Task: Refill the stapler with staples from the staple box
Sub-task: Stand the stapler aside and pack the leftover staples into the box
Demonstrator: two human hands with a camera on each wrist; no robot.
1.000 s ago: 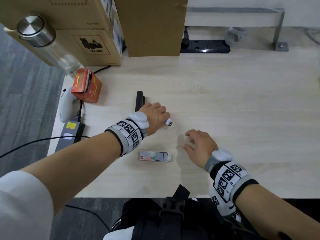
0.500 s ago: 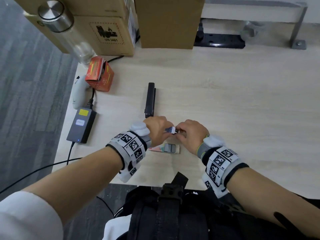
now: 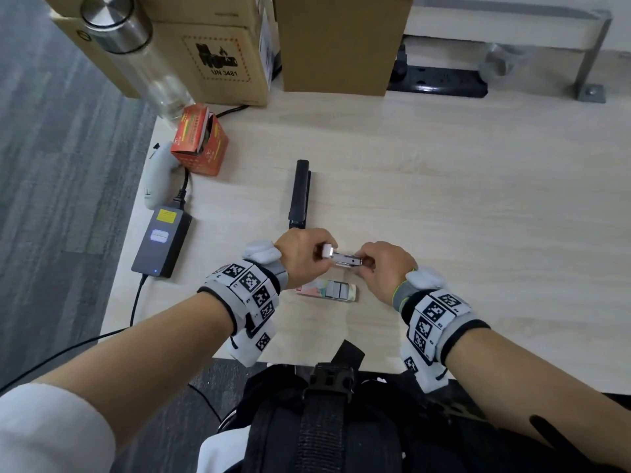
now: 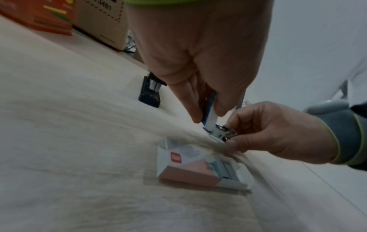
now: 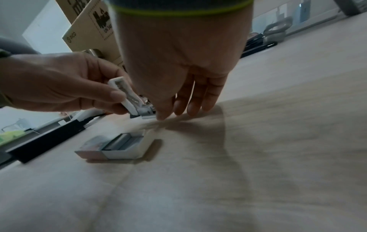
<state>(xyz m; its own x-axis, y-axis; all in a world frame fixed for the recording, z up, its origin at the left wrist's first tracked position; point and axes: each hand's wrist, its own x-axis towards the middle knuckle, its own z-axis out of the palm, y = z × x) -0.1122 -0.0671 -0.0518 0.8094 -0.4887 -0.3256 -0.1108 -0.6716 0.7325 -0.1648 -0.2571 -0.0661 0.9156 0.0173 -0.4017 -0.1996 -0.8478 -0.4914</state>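
A small white stapler (image 3: 336,257) is held just above the table between both hands, with its white top lifted off the metal magazine. My left hand (image 3: 322,256) grips the white top (image 5: 127,92). My right hand (image 3: 367,266) pinches the metal magazine end (image 4: 224,132). The staple box (image 3: 327,291) lies on the table right below the hands, its tray slid out with grey staple strips (image 5: 121,142) showing. In the wrist views the box (image 4: 198,169) sits apart from both hands.
A long black stapler (image 3: 299,194) lies just beyond the left hand. At the left edge are a black power adapter (image 3: 162,245) with its cable, a white device (image 3: 157,175) and an orange carton (image 3: 201,143). Cardboard boxes (image 3: 334,42), a glass bottle (image 3: 136,52) and a power strip (image 3: 440,83) line the back.
My right hand left the tabletop and joined the left at the white stapler. The stapler came back toward the staple box, and its top now stands lifted from the magazine.
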